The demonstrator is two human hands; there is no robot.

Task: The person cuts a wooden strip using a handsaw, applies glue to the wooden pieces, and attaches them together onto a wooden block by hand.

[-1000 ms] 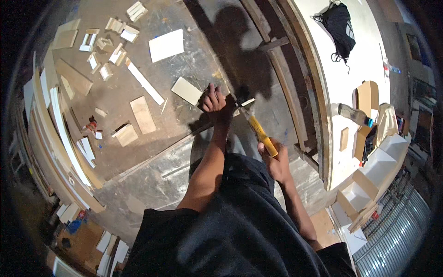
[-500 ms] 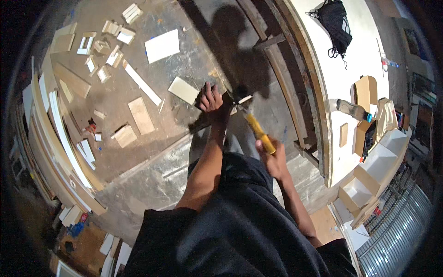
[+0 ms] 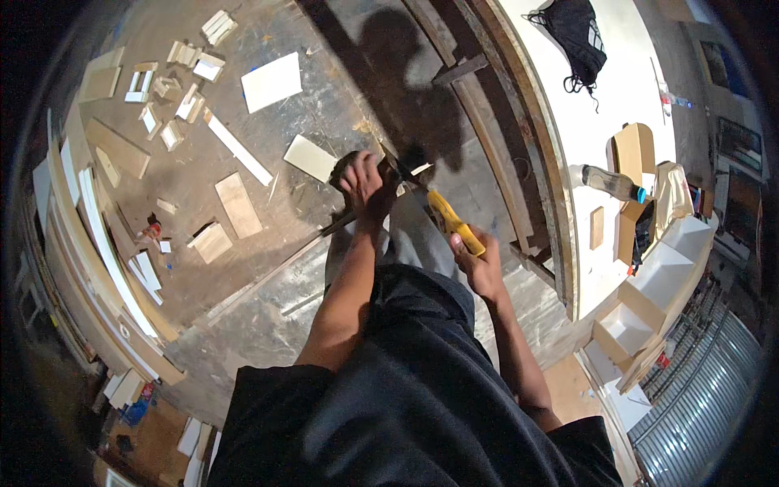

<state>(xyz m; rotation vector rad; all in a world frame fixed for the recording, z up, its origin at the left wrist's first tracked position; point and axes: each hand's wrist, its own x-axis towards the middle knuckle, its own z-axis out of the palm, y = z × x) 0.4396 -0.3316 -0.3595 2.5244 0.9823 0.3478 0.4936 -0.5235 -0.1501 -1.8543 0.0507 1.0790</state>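
My left hand (image 3: 365, 185) presses down on a thin dark strip (image 3: 337, 227) that lies across my raised knee, fingers curled over it. My right hand (image 3: 479, 264) grips a tool with a yellow handle (image 3: 450, 221), which looks like a handsaw; its dark blade reaches up toward the left hand. A small pale wood piece (image 3: 420, 169) shows just beyond the blade's tip. What the blade touches is hidden by the left hand.
Wood offcuts and boards (image 3: 237, 203) lie scattered over the grey workbench (image 3: 268, 292), with a white sheet (image 3: 272, 81) further off. Long planks (image 3: 97, 235) are stacked at the left. A white table (image 3: 625, 89) at the right holds a black bag (image 3: 580, 36) and a bottle (image 3: 613, 183).
The right hand with the yellow-handled tool has shifted slightly along the blade's line. The left hand stays pressed on the strip.
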